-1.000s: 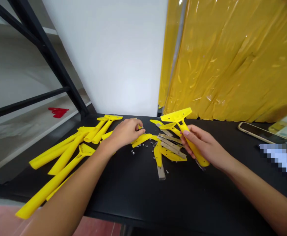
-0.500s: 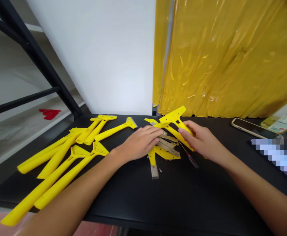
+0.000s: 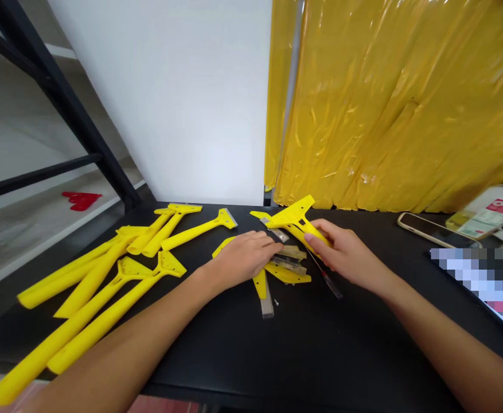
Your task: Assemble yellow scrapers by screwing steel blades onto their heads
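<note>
My left hand (image 3: 242,258) lies flat over the near side of a pile of loose metal scraper blades (image 3: 289,259), its fingertips reaching the blades and a yellow plastic scraper head (image 3: 223,247) beneath the palm. My right hand (image 3: 341,252) is closed around the handle of a yellow scraper (image 3: 293,215), whose wide head points up and left. A thin screwdriver (image 3: 326,278) with a red band lies just below that hand. More long yellow scrapers (image 3: 100,269) lie at the left, and a yellow handle with a blade (image 3: 262,292) sits in front of the pile.
The black table (image 3: 320,355) holds a phone (image 3: 436,229) and a printed card (image 3: 487,218) at the right, beside a pixelated object (image 3: 475,281). A yellow plastic curtain (image 3: 384,103) and white wall (image 3: 169,97) rise behind it. A black shelf frame (image 3: 57,97) stands at the left.
My left hand has moved from the back of the pile to its near side, covering the small nuts. My right hand has lowered the scraper and drawn closer to the pile.
</note>
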The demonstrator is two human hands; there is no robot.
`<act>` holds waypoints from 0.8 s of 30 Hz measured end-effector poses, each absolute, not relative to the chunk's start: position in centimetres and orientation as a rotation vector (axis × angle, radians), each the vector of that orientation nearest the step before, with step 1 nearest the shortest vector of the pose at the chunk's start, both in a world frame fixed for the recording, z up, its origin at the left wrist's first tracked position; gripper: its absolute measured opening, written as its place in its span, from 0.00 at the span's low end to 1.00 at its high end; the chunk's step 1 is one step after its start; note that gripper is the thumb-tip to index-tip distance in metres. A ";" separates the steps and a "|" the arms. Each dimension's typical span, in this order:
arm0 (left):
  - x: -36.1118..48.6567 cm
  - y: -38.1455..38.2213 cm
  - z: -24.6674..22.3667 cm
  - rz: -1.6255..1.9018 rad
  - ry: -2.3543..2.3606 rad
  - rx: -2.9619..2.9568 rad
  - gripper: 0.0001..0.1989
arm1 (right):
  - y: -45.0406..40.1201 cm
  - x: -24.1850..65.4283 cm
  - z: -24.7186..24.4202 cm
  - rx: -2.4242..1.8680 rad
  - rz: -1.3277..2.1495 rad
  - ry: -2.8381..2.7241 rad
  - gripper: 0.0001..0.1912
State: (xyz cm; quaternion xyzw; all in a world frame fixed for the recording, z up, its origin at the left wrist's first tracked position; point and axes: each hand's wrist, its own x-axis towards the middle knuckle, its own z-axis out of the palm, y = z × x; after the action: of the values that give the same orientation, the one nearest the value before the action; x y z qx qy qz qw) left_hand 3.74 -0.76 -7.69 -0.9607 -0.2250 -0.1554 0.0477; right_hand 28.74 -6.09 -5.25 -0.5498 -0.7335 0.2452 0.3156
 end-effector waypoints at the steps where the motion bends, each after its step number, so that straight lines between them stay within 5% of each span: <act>1: 3.7 -0.9 -7.5 -0.454 -0.650 -2.906 0.17 | -6.1 28.7 -5.3 -1.448 0.656 -1.931 0.18; 6: 3.4 -1.9 -6.3 -0.932 -0.642 -2.943 0.16 | -5.8 28.7 -5.6 -1.429 0.761 -1.906 0.16; 13: 3.9 -2.2 -5.4 -1.956 -1.547 -2.894 0.19 | -6.6 27.8 -5.9 -1.355 1.150 -1.876 0.19; 24: 2.3 -0.7 -4.2 -1.893 -1.708 -3.071 0.12 | -7.2 27.3 -6.0 -1.302 1.203 -1.964 0.20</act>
State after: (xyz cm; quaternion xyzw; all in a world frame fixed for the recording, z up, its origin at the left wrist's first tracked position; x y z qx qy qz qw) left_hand 2.25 -0.73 -4.20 -0.7011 -0.3899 -0.4321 -0.4120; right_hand 27.31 -7.21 -6.04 -0.4772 -0.7195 0.4410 0.2453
